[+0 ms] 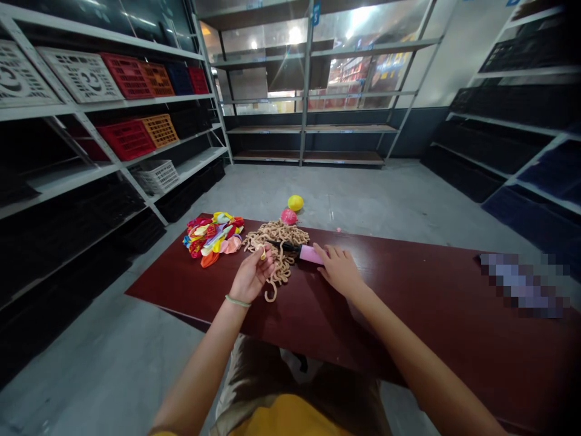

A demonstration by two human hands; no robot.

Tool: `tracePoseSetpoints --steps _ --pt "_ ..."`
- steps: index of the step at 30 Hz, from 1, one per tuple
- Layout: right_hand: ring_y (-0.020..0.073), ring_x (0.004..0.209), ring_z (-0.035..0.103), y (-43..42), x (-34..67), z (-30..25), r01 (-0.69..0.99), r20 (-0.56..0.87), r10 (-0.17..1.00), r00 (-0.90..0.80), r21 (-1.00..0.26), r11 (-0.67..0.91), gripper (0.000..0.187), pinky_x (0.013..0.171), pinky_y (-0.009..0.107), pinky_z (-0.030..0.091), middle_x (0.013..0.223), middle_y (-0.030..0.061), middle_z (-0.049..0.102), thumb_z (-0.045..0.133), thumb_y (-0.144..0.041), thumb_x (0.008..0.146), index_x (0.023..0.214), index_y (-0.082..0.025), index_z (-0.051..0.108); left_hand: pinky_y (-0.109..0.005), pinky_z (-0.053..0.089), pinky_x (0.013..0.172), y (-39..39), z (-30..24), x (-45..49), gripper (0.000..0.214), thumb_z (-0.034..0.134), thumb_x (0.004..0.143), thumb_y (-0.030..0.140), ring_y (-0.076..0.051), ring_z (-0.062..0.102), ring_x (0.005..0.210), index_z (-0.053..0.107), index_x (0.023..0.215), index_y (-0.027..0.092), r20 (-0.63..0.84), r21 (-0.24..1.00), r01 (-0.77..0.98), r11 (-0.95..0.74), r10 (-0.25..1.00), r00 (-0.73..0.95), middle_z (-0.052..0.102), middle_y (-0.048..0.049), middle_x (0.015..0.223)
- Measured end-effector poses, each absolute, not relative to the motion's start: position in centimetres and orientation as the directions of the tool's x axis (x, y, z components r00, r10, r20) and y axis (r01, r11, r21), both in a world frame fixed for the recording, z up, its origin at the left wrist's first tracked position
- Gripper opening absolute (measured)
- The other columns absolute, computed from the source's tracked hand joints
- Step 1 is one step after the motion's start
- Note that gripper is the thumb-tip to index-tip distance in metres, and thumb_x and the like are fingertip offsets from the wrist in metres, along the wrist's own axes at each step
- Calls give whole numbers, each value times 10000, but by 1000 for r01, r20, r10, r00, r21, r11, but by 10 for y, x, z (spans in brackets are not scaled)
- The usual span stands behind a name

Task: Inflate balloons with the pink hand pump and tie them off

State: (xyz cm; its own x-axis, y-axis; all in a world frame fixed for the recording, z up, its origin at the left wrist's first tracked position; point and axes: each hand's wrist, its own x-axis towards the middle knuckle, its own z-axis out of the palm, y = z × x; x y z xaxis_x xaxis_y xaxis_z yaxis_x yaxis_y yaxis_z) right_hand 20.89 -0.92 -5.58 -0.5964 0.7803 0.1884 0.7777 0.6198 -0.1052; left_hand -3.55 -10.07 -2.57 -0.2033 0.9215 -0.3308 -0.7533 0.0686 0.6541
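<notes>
My left hand (255,272) is turned palm up, its fingers curled around a small pale-yellow piece (263,255), too small to identify. It is over the left side of a tangled heap of tan rope (278,233), one loose end curling toward me. A balloon pump (311,254) with a pink body and black front lies across the heap, its tip near my left fingers. My right hand (339,269) has its thumb and fingers around the pump's pink end. Left of the rope is a pile of limp balloons (213,236) in many colours.
A pink ball-like thing (288,217) and a yellow one (295,203) show beyond the rope. A blurred-out item (520,284) lies at the right of the dark red table (399,303). Shelves with plastic crates (129,138) stand left; more racks (308,129) stand behind.
</notes>
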Motion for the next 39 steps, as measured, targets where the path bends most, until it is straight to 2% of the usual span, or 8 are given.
tracePoseSetpoints --steps 4,8,13,17,24,28,32,39 --pt "300 1070 530 -12 210 -51 758 193 745 -639 -7 652 589 876 386 352 1151 145 635 526 -196 884 1466 -214 441 -221 598 643 -101 -28 -41 168 557 964 203 -107 701 661 683 1026 111 -356 627 -779 -23 881 -312 710 -45 786" --pt "245 884 602 -25 223 -39 766 196 751 -631 1 643 623 717 322 384 1134 123 627 526 -274 876 1482 -194 406 -231 598 696 -103 -27 -49 170 545 969 207 -114 711 700 684 1008 117 -348 620 -768 -163 820 -455 728 -62 814" --pt "202 770 646 -44 252 -18 770 116 762 -637 57 635 657 536 268 280 1029 43 647 503 -292 886 1514 -364 325 -242 597 723 -101 -26 -57 166 562 962 227 -118 714 730 689 992 125 -341 604 -768 -215 801 -492 737 -70 843" --pt "196 731 649 -51 262 -5 762 117 753 -647 124 636 652 522 272 249 982 35 649 528 -292 877 1497 -383 351 -253 594 758 -100 -30 -43 165 557 963 221 -117 715 740 685 1007 128 -317 588 -791 -169 852 -417 734 -60 846" --pt "190 725 628 -58 256 7 760 139 748 -649 140 634 632 537 276 242 996 54 655 529 -292 874 1485 -362 381 -343 573 848 -92 -49 12 177 586 944 267 -158 725 770 683 980 124 -331 603 -797 27 918 -220 739 -79 876" --pt "210 803 636 -65 258 18 766 115 758 -642 120 631 704 544 279 235 1043 56 655 542 -304 867 1522 -392 300 -295 541 842 -79 -59 18 169 605 927 271 -181 728 881 680 915 120 -302 677 -736 -15 907 -295 744 -108 937" --pt "216 800 633 -68 271 26 766 98 762 -641 143 626 717 541 284 233 1018 45 650 552 -302 865 1523 -418 290 -237 519 836 -70 -65 8 147 579 937 267 -154 720 941 662 919 147 -301 703 -706 -87 863 -405 739 -87 979" --pt "203 739 622 -65 293 35 772 131 763 -633 165 613 708 546 282 307 1020 45 658 566 -321 858 1516 -417 321 -355 552 905 -72 -54 -5 156 616 919 300 -188 732 914 647 936 149 -311 673 -738 -50 886 -344 740 -99 948"
